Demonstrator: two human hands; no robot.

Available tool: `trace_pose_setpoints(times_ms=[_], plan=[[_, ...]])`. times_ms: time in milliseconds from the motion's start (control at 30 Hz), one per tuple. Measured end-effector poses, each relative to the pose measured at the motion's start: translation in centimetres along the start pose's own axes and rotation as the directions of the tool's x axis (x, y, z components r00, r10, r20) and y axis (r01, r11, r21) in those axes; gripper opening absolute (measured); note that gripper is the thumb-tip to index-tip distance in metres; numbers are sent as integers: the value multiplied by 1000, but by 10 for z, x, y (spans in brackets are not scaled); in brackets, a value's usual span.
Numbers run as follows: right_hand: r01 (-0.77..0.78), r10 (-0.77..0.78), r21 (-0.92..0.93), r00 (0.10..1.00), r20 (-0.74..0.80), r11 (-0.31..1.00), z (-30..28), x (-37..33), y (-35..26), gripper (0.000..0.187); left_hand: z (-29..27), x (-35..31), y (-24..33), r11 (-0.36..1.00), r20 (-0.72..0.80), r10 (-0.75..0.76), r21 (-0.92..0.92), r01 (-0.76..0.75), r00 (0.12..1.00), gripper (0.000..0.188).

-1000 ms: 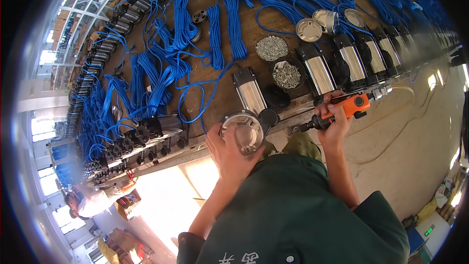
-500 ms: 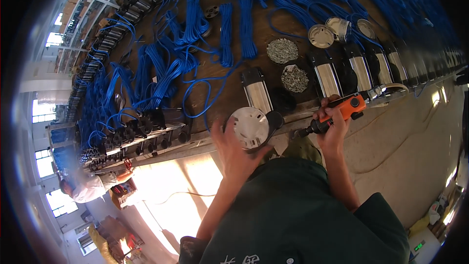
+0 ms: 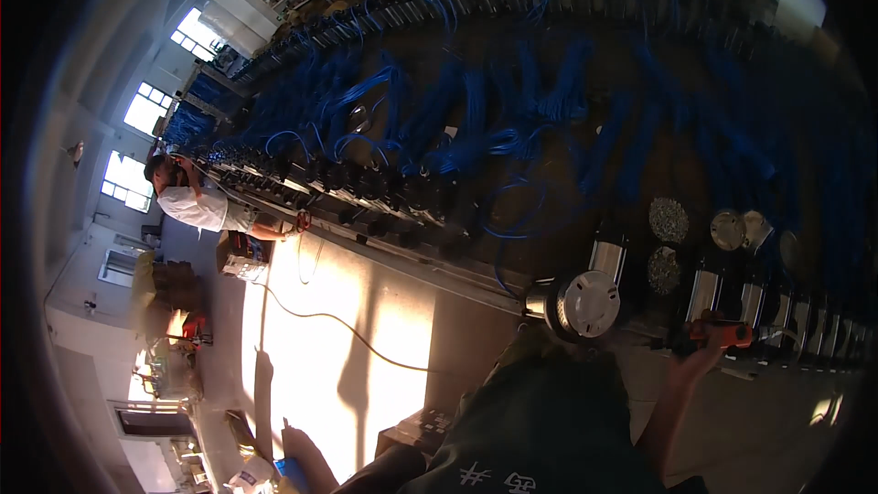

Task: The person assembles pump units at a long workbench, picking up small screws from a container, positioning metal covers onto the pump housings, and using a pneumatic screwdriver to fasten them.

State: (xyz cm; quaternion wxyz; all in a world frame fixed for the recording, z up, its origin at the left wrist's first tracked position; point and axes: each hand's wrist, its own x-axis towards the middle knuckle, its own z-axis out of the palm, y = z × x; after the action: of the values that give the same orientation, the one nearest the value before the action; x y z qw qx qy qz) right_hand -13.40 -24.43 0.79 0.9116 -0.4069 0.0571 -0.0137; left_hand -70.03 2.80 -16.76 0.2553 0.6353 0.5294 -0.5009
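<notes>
Blue cables point(image 3: 476, 119) cover the counter point(image 3: 439, 265); right hand point(image 3: 700, 357) grips an orange driver point(image 3: 718, 334), pointing left toward the round cap point(image 3: 585, 304); left hand's state unclear.

Right hand point(image 3: 700, 361) gripping an orange driver point(image 3: 722, 333), round metal lamp point(image 3: 581, 305) at tabletop point(image 3: 549, 210) edge, blue cables point(image 3: 476, 119), distant person point(image 3: 197, 201) at bench

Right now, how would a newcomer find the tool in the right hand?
Follow the long bench of blue cables to its near right end. There the right hand grips a power screwdriver. Its bright orange body stands out among the dark and silver parts nearby.
</notes>
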Motion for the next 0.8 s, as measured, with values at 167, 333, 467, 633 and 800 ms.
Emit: trace_pose_setpoints(times_ms=[167, 333, 467, 633, 800], plan=[[-161, 156, -117, 987, -48, 980, 4, 2, -1, 22, -20, -3, 2, 993, -32, 1, -114, -4, 999, 30], [-248, 190, -303, 960, -207, 920, 19, -10, 1, 26, -34, 1, 8, 986, -74, 10, -167, -22, 997, 29], [-265, 192, -371, 956, -222, 890, 29, -18, 7, 31, -42, 9, 8, 983, -97, 17, -178, -34, 995, 29], [-216, 201, -213, 975, -92, 953, 19, -13, 14, 27, -46, 15, 3, 982, -117, 28, -181, -49, 993, 28], [-209, 194, -131, 974, -121, 969, 17, -7, 21, 20, -49, 27, 11, 980, -147, 41, -188, -69, 988, 28]])
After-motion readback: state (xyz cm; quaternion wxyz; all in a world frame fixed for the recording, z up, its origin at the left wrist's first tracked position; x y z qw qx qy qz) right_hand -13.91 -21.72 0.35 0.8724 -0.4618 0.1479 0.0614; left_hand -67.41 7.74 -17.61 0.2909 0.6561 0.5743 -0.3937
